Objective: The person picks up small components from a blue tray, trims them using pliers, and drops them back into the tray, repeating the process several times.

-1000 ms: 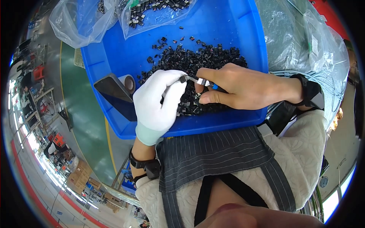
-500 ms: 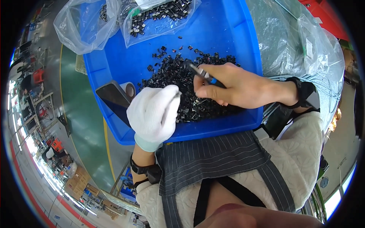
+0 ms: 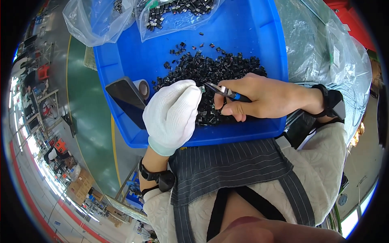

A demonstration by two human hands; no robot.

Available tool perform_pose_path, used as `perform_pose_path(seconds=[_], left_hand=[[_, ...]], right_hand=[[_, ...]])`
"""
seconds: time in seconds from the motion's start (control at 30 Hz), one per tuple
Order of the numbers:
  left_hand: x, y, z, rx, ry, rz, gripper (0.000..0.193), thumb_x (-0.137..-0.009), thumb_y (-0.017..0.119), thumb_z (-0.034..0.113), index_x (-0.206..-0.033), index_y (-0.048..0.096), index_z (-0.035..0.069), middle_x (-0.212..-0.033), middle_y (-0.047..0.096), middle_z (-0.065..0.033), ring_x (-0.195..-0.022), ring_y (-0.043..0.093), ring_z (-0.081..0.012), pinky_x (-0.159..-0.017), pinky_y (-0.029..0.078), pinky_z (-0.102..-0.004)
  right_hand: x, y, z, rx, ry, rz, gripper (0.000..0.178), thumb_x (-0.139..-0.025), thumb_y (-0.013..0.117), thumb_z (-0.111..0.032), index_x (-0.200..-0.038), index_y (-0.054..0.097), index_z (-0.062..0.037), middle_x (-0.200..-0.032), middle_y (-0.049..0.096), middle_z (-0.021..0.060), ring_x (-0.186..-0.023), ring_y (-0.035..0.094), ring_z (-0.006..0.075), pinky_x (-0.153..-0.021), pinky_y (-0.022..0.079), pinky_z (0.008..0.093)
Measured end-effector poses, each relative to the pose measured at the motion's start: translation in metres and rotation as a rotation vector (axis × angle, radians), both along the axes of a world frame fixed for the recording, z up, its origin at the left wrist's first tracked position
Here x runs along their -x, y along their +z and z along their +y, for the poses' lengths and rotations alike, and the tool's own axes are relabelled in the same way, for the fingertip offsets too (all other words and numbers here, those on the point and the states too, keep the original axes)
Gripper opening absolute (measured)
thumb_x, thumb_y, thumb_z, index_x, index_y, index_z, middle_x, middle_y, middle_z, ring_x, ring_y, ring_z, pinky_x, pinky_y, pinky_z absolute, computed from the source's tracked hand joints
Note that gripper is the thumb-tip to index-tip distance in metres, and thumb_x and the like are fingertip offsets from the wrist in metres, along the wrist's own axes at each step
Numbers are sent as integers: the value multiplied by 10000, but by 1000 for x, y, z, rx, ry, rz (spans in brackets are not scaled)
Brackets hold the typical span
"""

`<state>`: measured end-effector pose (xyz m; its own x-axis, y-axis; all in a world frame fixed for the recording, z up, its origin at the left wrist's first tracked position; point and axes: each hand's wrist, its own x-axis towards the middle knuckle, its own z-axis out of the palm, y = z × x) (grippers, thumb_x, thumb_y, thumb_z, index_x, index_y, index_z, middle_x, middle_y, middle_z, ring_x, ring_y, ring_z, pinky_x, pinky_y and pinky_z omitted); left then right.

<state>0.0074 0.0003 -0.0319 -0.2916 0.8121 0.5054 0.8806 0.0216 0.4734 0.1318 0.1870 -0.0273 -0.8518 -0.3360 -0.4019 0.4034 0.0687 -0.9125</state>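
Observation:
My left hand (image 3: 172,115), in a white knitted glove, pinches a small part (image 3: 202,89) with a greenish face between thumb and fingertips. Bare and curled, my right hand (image 3: 253,97) grips a slim dark hand tool (image 3: 229,92) with a blue band and a pointed tip; its exact kind I cannot make out. The tool's tip is close beside the small part, and contact cannot be told. Below both hands spreads a pile of small black parts (image 3: 219,65) in a blue plastic bin (image 3: 243,26).
A phone (image 3: 123,99) leans at the bin's left side beside a tape roll (image 3: 142,87). Clear plastic bags (image 3: 97,26) lie at the far end, one holding several black parts (image 3: 186,8). Right of the bin are plastic sheeting (image 3: 302,44) and bluish cables (image 3: 352,97).
My left hand has turned and a small part now shows at its fingertips. My right hand has lowered the tool so its tip is near that part. The view has shifted slightly.

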Motion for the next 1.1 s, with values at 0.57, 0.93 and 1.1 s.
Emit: perform_pose_path(seconds=[0.57, 0.93, 1.1], left_hand=[[85, 52, 160, 84, -154, -469, 227, -909, 549, 116, -1106, 558, 4, -797, 595, -42, -630, 558, -104, -535, 446, -232], [97, -34, 130, 198, -126, 461, 168, -844, 571, 170, -986, 607, 88, -814, 615, -98, -662, 621, -232, -576, 494, -340], [86, -48, 146, 468, -40, 502, 125, -819, 511, 123, -921, 581, 104, -846, 567, -127, -718, 625, -282, -620, 503, -396]], right_hand=[[-57, 1, 66, -591, -992, 547, 386, -982, 482, -266, -1225, 476, 33, -1004, 626, 119, -945, 621, 215, -917, 466, 344], [-52, -58, 93, -760, -1105, 173, 288, -962, 530, -188, -1179, 532, 2, -807, 625, 56, -759, 621, 124, -716, 506, 267], [-55, -60, 77, -954, -1121, 227, 297, -929, 575, -149, -1196, 534, -24, -713, 586, 37, -662, 571, 82, -633, 472, 245]])
